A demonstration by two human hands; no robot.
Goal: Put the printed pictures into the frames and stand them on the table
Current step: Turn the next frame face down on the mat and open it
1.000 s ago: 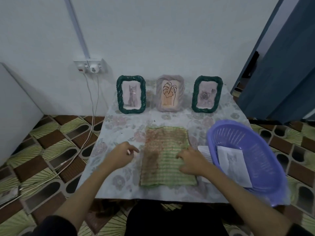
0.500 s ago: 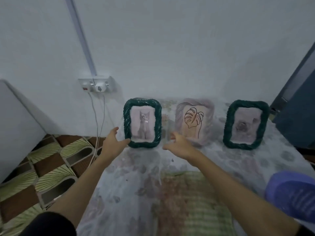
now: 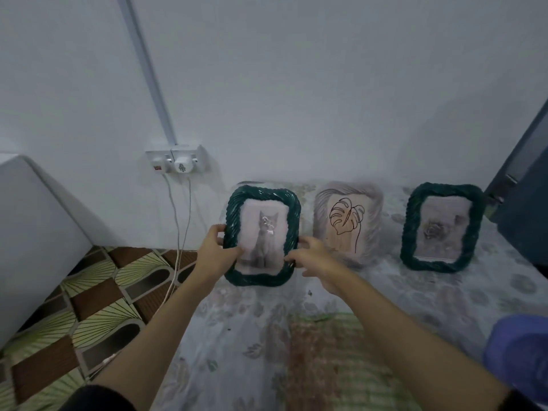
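Purple basket (image 3: 522, 354) cut off at right edge, right frame's picture (image 3: 441, 229) blurred — subject unclear.

1. Table (image 3: 489, 295), in a floral cloth, before me.
2. Along its far edge: my cat frame (image 3: 262, 237), a pale leaf frame (image 3: 348, 222) and a green frame (image 3: 441, 228).
3. Near edge: striped green mat (image 3: 335, 360); right edge: purple basket (image 3: 520, 353).
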